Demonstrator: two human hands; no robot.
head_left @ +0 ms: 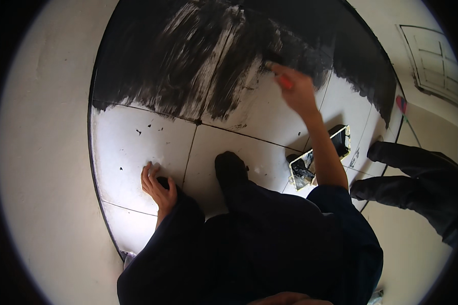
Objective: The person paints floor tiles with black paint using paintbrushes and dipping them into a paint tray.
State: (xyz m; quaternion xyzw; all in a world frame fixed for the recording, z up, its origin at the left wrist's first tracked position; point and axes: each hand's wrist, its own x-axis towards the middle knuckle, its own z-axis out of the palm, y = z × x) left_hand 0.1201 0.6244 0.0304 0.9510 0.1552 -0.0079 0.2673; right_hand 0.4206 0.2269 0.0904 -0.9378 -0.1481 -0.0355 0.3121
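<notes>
My right hand (298, 93) is closed around a paintbrush (286, 81) with a red part on its handle. The brush head, blurred, is at the edge of the black paint (152, 66) that covers the far part of the white tiled floor (142, 134). Streaks of white show through the paint in the middle. My left hand (159, 187) rests beside my left foot, fingers loosely spread, with nothing in it. Under my right forearm sits a paint tray (348, 137) with a pale yellow rim and dark paint inside, partly hidden by the arm.
At the right stands another person in dark trousers (412, 152), feet on the floor near the tray. Behind them leans a thin stick with a red and blue head (402, 105). Small black paint spots dot the white tiles. A pale wall (46, 127) curves along the left.
</notes>
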